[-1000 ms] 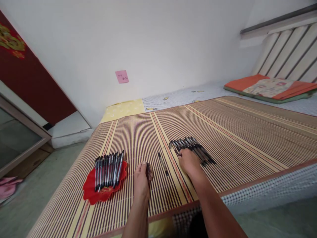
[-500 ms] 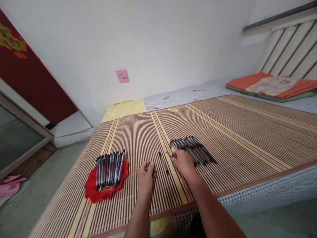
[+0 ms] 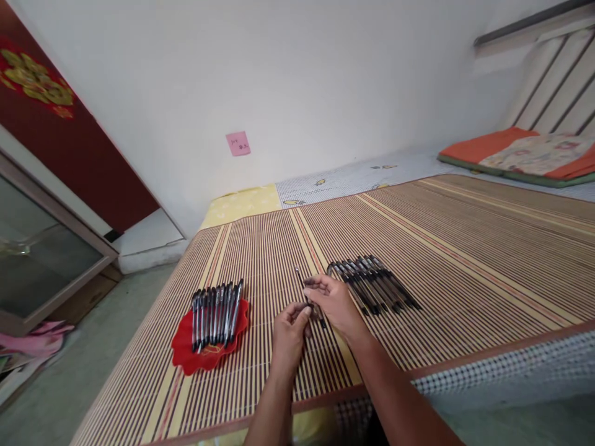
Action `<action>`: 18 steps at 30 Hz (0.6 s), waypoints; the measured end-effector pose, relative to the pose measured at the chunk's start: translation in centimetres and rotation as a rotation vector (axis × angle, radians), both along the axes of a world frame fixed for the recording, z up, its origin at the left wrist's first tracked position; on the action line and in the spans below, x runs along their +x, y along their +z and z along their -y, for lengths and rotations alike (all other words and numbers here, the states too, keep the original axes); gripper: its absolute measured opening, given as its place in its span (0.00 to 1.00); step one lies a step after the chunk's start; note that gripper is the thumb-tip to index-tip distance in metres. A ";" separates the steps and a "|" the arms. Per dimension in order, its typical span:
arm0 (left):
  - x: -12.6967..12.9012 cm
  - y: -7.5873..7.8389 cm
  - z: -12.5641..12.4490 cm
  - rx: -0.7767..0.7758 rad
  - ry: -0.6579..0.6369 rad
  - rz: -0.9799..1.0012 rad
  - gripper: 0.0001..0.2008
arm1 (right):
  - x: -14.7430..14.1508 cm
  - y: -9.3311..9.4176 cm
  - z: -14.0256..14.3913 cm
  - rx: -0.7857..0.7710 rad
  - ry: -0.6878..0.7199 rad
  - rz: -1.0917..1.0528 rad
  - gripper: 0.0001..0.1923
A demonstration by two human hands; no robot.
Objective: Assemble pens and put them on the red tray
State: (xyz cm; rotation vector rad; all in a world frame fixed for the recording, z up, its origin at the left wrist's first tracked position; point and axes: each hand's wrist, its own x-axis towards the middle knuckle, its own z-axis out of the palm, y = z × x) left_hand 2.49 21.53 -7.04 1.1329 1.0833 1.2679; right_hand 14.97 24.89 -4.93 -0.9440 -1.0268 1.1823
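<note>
Fingertips of your right hand are pinched together on a thin dark pen part, holding it just above the striped bamboo mat. Your left hand sits close beside it, fingers curled and pressed to the thumb around something small and dark; what it is cannot be told from here. Both hands nearly touch, with a loose pen lying on the mat between and under them, mostly hidden by your fingers.

To your right, just beside the right hand, a row of dark pens lies side by side on the mat. To your left, apart from the left hand, a red plate holds another row of pens, laid parallel.

Farther back, a pink sticky note is on the white wall, and an orange cushion lies at the far right end of the bed.
</note>
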 end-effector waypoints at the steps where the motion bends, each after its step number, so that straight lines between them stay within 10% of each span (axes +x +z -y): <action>1: -0.1 0.0 0.0 0.010 0.002 -0.015 0.13 | 0.0 0.1 0.0 0.012 0.008 -0.002 0.11; 13: -0.3 0.6 0.6 0.118 -0.021 -0.348 0.07 | 2.3 0.7 -0.4 0.015 -0.027 -0.109 0.18; 18: -0.2 0.7 0.8 0.024 -0.140 -0.113 0.10 | 2.5 1.1 -0.2 -0.018 0.048 -0.252 0.14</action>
